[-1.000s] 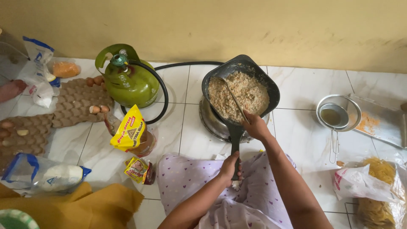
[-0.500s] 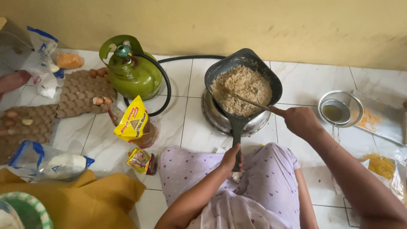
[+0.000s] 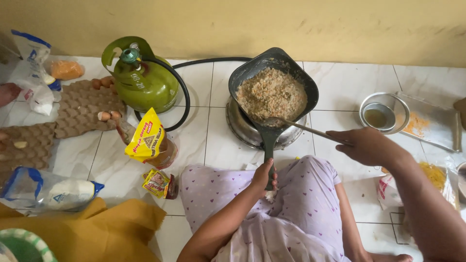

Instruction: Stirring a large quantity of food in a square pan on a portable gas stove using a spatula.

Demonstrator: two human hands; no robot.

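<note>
The person wears soft, light purple clothes [image 3: 301,204] with lots of tiny darker dots all over. The cloth covers the lap and the bent knees and looks loose and wrinkly. Both arms are bare, with no sleeves showing on them. The left hand [image 3: 264,177] and the right hand [image 3: 366,145] wear no gloves, and no rings or watch can be seen.

A matt dark pan [image 3: 273,82] is being held over a shiny metal burner [image 3: 242,128] on glossy white tiles [image 3: 204,140], beside rough cardboard egg trays [image 3: 77,109].
</note>
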